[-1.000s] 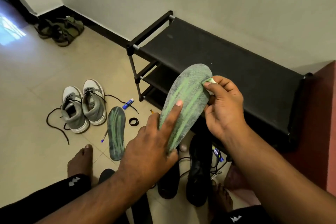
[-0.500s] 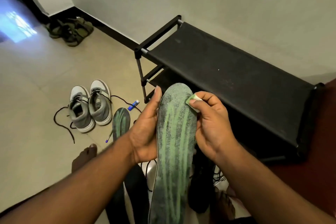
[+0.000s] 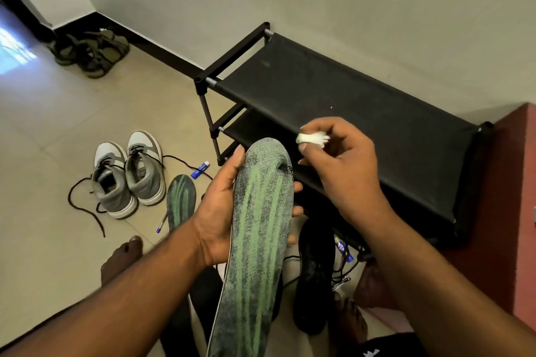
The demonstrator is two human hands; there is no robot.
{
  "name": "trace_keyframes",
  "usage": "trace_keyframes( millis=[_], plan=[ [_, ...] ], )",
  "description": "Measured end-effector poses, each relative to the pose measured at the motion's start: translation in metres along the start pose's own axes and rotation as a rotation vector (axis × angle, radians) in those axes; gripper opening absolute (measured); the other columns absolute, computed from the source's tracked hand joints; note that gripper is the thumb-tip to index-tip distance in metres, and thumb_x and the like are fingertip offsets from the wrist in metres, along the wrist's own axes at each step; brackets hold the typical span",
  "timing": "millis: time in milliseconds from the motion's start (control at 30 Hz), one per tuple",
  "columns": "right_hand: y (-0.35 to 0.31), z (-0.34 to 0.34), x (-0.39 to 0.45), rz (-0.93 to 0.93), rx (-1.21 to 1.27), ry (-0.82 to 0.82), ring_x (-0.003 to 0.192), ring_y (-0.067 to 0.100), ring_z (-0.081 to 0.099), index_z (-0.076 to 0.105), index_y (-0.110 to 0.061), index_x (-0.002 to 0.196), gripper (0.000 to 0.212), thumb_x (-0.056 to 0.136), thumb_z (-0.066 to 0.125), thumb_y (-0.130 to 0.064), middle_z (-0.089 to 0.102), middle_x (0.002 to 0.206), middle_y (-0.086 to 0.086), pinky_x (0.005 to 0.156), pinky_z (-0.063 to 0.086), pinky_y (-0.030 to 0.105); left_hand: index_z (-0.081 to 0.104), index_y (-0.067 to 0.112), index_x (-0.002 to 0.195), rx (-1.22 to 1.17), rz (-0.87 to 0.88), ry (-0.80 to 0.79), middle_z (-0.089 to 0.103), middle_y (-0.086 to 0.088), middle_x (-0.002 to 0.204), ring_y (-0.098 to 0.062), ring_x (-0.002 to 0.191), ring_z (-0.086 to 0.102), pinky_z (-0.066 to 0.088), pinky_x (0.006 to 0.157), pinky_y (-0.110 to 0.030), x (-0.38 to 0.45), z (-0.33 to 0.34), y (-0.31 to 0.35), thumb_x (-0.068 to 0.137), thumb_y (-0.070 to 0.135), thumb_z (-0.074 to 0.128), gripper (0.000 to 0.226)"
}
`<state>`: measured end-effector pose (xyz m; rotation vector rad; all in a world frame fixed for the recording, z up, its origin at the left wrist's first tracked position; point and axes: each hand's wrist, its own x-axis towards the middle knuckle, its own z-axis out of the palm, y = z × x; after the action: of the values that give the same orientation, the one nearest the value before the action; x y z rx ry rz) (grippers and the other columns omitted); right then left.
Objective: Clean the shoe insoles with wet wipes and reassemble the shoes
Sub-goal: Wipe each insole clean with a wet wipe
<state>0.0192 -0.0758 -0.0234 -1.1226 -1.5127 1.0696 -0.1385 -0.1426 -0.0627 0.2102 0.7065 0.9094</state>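
Tiled floor (image 3: 58, 124), insole (image 3: 258, 226) between hands

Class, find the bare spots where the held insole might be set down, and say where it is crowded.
Free: the shoe rack's top shelf, and the floor tiles between the green sandals and the grey sneakers. Crowded: around the spare insole, pen, laces and black shoes by the feet.

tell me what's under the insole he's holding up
The left hand grips the held insole from beneath, fingertips showing past its right edge. Below lie a black shoe and a dark shape on the floor, mostly covered. Anything directly behind the insole is hidden.
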Motion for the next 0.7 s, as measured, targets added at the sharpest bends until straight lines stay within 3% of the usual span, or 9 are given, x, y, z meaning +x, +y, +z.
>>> trace_keyframes(
  millis=[100,200,367,567,700],
  plan=[
    [0.001,-0.009,0.002,-0.365,-0.354,-0.103,0.091,0.004,0.065,0.072,-0.011,0.1,0.025,0.08,0.068,0.004,0.071,0.097,-0.007,0.08,0.052,0.022,0.07,0.005,0.119,0.016,-0.056,-0.04,0.054,-0.023,0.128,-0.039,0.108,0.048,0.043,0.086,-0.049,-0.004,0.005,-0.005,0.086,0.076,0.032,0.087],
    [0.003,-0.013,0.002,-0.55,-0.5,-0.115,0.094,0.011,0.067,0.074,-0.009,0.096,0.02,0.079,0.07,0.0,0.072,0.097,-0.002,0.083,0.053,0.033,0.072,0.005,0.114,0.07,-0.101,-0.056,0.046,-0.024,0.129,-0.038,0.108,0.047,0.044,0.084,-0.048,-0.005,0.008,-0.005,0.086,0.072,0.032,0.083],
    [-0.001,-0.008,0.006,-0.725,-0.587,-0.135,0.091,0.023,0.064,0.075,-0.009,0.091,0.01,0.082,0.07,-0.009,0.071,0.098,0.002,0.081,0.047,0.032,0.071,0.011,0.118,0.084,-0.145,-0.093,0.067,-0.015,0.114,-0.039,0.103,0.06,0.049,0.086,-0.054,-0.001,0.014,-0.001,0.086,0.073,0.042,0.076],
    [0.009,-0.013,0.007,-0.872,-0.658,-0.212,0.086,0.029,0.062,0.075,-0.006,0.092,0.01,0.087,0.07,-0.012,0.071,0.097,0.006,0.07,0.048,0.045,0.061,0.012,0.132,0.055,-0.233,-0.139,0.063,-0.021,0.111,-0.043,0.097,0.063,0.053,0.077,-0.055,0.005,0.014,0.0,0.075,0.077,0.051,0.087],
    [0.013,-0.017,0.003,-0.926,-0.688,-0.173,0.085,0.031,0.061,0.076,-0.007,0.091,0.011,0.09,0.07,-0.015,0.072,0.099,0.004,0.067,0.047,0.046,0.058,0.016,0.136,0.062,-0.254,-0.205,0.064,-0.02,0.114,-0.044,0.1,0.061,0.05,0.082,-0.056,0.008,0.014,0.001,0.076,0.08,0.044,0.089]
  ],
)
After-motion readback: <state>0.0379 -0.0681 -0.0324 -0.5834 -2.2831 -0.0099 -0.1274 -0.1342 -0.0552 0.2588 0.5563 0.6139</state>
